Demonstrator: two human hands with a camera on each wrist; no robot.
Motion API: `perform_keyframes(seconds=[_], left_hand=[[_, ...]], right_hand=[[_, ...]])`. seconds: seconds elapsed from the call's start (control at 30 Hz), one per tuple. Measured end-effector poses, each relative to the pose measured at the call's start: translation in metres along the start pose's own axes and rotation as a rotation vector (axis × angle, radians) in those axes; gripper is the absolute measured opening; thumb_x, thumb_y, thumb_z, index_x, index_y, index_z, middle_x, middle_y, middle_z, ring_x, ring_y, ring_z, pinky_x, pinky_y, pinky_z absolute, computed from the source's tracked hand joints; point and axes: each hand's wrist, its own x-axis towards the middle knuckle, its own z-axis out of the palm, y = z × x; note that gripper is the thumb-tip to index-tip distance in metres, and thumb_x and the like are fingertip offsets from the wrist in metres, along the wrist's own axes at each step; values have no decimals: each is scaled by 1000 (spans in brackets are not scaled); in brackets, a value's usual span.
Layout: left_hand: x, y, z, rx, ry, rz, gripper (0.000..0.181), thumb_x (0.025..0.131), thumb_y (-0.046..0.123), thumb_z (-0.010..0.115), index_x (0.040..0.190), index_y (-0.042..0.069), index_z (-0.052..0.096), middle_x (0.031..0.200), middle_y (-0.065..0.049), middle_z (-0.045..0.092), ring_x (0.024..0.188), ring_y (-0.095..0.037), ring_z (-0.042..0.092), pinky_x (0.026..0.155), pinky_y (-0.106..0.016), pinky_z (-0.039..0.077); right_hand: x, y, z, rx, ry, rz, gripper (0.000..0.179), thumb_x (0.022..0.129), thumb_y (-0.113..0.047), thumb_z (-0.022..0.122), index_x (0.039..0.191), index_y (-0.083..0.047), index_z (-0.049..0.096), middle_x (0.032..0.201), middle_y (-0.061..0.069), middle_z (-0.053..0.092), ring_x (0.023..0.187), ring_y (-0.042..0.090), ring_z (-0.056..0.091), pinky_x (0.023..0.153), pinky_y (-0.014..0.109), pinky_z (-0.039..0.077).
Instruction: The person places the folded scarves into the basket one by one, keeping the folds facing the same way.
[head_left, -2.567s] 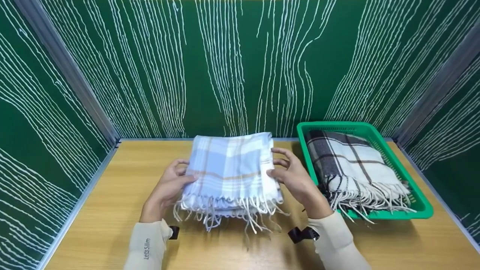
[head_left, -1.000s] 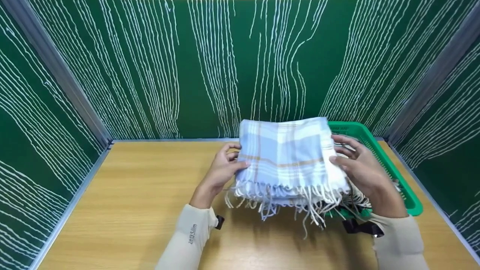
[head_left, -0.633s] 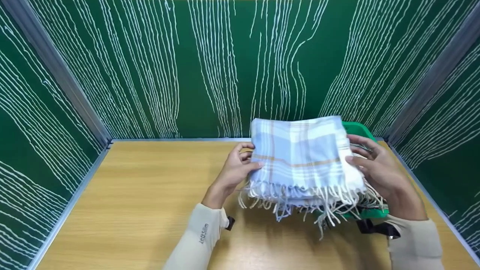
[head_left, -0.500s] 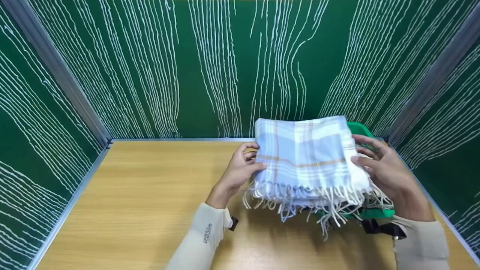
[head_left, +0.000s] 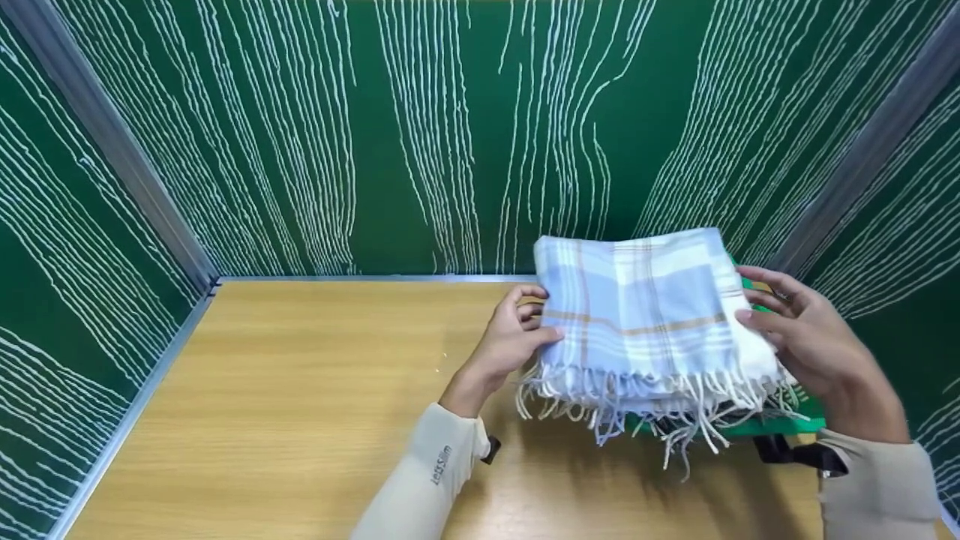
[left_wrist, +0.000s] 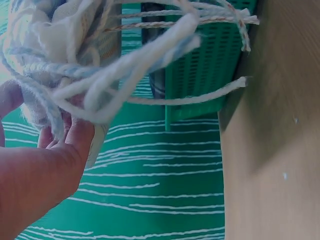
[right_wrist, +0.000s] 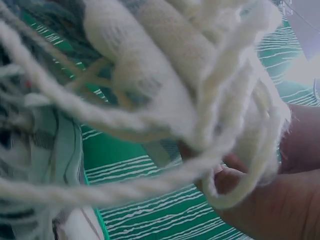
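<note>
A folded blue-and-white plaid scarf [head_left: 637, 300] with orange stripes is held up at the right, its fringe hanging toward me. My left hand [head_left: 508, 341] grips its left edge, thumb on top and fingers beneath. On the opposite edge, my right hand [head_left: 821, 345] pinches it the same way. Below the scarf is a green plastic basket [head_left: 780, 426], mostly covered from the head view. The left wrist view shows the basket's slotted side [left_wrist: 202, 75] beyond the fringe. In the right wrist view, another plaid scarf [right_wrist: 65, 155] lies low at the left, beside a green rim.
A wooden table [head_left: 300, 390] spreads out to the left and in front. Green panels [head_left: 495, 135] with wavy white lines enclose it at the back and sides. Grey metal posts [head_left: 135, 157] stand at the corners.
Both hands have carried the blue-and-white scarf from mid-table to the right, over the basket. It now hides the basket and the dark-and-white scarf that showed inside it earlier.
</note>
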Motion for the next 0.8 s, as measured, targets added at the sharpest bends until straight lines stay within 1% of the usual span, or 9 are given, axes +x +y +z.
perform_keyframes(seconds=[0.1, 0.3, 0.5, 0.67, 0.8], left_hand=[[1, -2, 5, -6, -11, 6, 49, 87, -12, 69, 130, 1, 50, 120, -19, 69, 105, -22, 68, 92, -33, 56], [5, -3, 17, -23, -23, 26, 50, 86, -13, 69, 130, 1, 50, 120, -18, 69, 102, -19, 67, 90, -30, 56], [9, -5, 30, -37, -33, 53, 50, 85, -15, 69, 129, 0, 50, 119, -18, 68, 100, -18, 65, 88, -29, 55], [11, -8, 39, -34, -35, 60, 51, 84, -16, 69, 129, 0, 51, 119, -17, 68, 97, -17, 64, 86, -27, 54], [12, -10, 45, -29, -35, 67, 52, 85, -15, 69, 131, 1, 51, 120, -17, 68, 96, -17, 63, 86, -27, 53]], right_hand=[[-1, -1, -5, 14, -14, 1, 54, 103, 12, 55, 145, -21, 53, 123, 0, 70, 99, 19, 75, 74, 34, 64], [-2, -6, -17, -22, -18, 11, 52, 104, 10, 54, 145, -22, 54, 123, -2, 73, 98, 18, 76, 76, 33, 64], [-3, -10, -31, -91, 36, -5, 54, 103, 8, 58, 146, -23, 50, 120, -6, 73, 95, 15, 75, 73, 31, 64], [-3, -13, -39, -101, 57, -7, 55, 103, 9, 58, 146, -24, 51, 119, -7, 73, 92, 15, 76, 70, 31, 64], [-4, -17, -43, -110, 75, 7, 54, 103, 8, 59, 144, -26, 52, 117, -8, 73, 90, 15, 76, 68, 32, 64]])
